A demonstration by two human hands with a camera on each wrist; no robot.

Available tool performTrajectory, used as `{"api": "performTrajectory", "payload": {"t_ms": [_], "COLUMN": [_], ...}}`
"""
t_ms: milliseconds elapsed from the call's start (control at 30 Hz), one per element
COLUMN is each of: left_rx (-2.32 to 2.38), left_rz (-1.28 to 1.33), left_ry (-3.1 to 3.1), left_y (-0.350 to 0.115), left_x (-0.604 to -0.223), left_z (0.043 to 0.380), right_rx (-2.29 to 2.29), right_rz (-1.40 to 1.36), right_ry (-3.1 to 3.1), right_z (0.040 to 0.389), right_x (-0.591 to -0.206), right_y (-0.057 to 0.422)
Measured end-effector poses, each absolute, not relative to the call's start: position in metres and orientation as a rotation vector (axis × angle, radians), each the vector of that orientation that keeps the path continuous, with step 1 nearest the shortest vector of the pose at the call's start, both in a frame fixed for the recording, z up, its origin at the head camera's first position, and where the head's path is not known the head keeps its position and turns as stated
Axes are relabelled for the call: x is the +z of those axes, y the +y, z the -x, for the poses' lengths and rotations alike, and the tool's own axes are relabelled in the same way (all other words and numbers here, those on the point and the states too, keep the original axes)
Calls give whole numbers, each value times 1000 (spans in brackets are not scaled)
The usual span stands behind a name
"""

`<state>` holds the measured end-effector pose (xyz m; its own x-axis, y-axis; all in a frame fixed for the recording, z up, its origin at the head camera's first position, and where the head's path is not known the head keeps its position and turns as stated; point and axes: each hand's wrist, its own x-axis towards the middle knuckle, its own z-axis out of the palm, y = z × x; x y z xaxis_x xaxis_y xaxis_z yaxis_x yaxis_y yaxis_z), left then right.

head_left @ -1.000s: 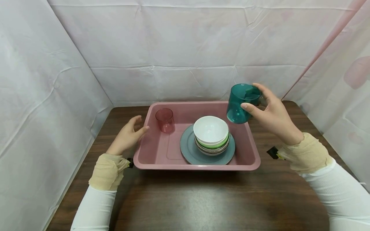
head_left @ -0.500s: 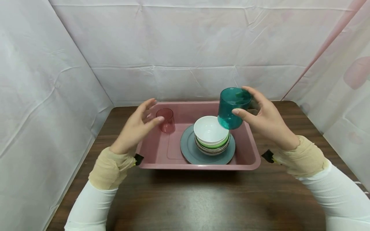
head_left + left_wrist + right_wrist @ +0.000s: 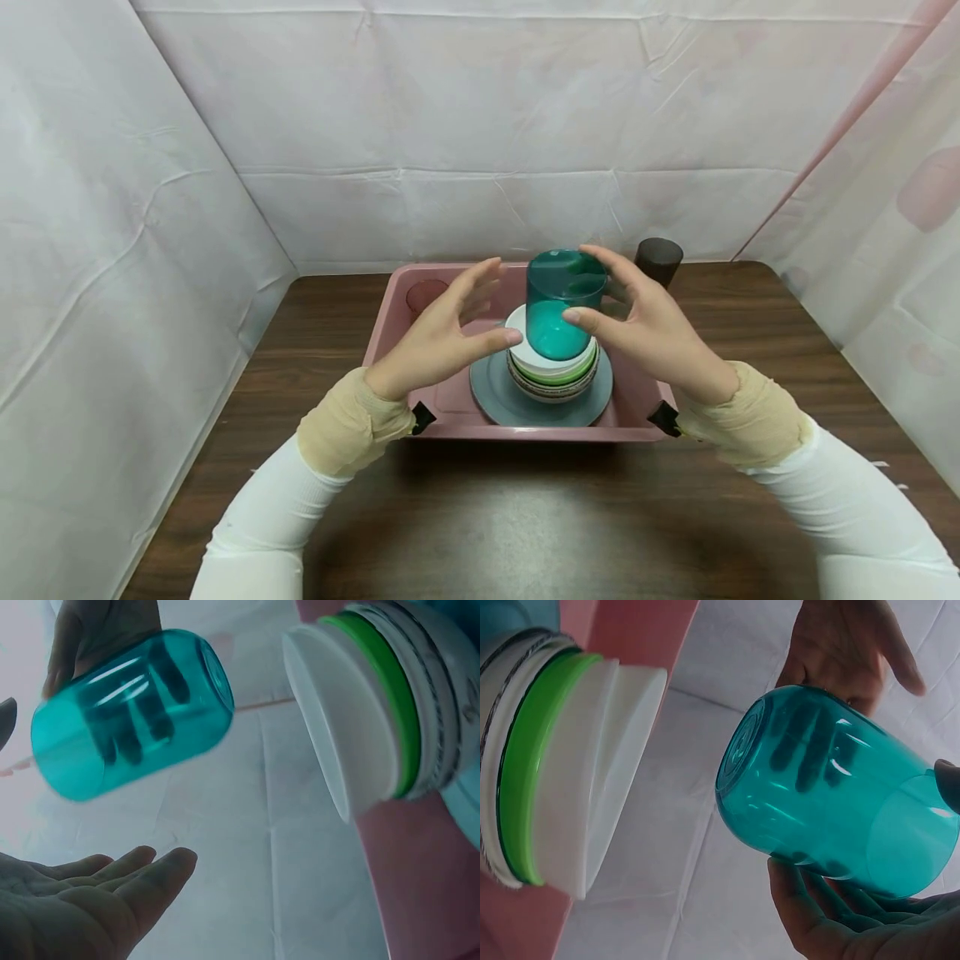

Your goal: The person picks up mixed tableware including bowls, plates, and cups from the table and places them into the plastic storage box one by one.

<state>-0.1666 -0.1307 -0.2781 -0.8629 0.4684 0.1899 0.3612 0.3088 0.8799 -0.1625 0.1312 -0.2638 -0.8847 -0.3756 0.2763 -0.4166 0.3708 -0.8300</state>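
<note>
My right hand (image 3: 633,321) grips a see-through teal cup (image 3: 564,304) and holds it upright just above a stack of bowls (image 3: 553,371), white bowl on top. The stack sits on a grey plate (image 3: 495,392) inside a pink tray (image 3: 517,432). My left hand (image 3: 450,333) is open, fingers spread, close to the cup's left side with a small gap. From the left wrist the teal cup (image 3: 131,712) floats above my open left palm (image 3: 82,907), beside the bowls (image 3: 382,712). In the right wrist view, the teal cup (image 3: 825,795) rests in my right fingers (image 3: 840,922).
A small red see-through cup (image 3: 425,293) stands in the tray's back left corner. A dark brown cup (image 3: 658,260) stands on the wooden table (image 3: 525,517) behind the tray's right end. White sheeting walls in the table on three sides.
My right hand carried the teal cup leftward from the tray's right edge to above the bowls. My left hand rose from the tray's left rim and came in beside the cup.
</note>
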Motion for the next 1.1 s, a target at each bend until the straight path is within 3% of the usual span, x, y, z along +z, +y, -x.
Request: {"api": "performTrajectory", "payload": {"t_ms": [433, 833, 1100], "left_rx": [1629, 1657, 1696], "left_rz": [-931, -1032, -880], "left_ry": [2327, 2277, 2352], "left_y": [-119, -120, -133], "left_x": [-276, -275, -269], "left_z": [168, 170, 168], "right_rx": [1572, 1649, 1684], "right_rz": [-1066, -1004, -908], "right_ry": [-2456, -2514, -2508], "right_z": [152, 155, 164], "right_x": [-272, -272, -276], "right_y": [108, 108, 131]}}
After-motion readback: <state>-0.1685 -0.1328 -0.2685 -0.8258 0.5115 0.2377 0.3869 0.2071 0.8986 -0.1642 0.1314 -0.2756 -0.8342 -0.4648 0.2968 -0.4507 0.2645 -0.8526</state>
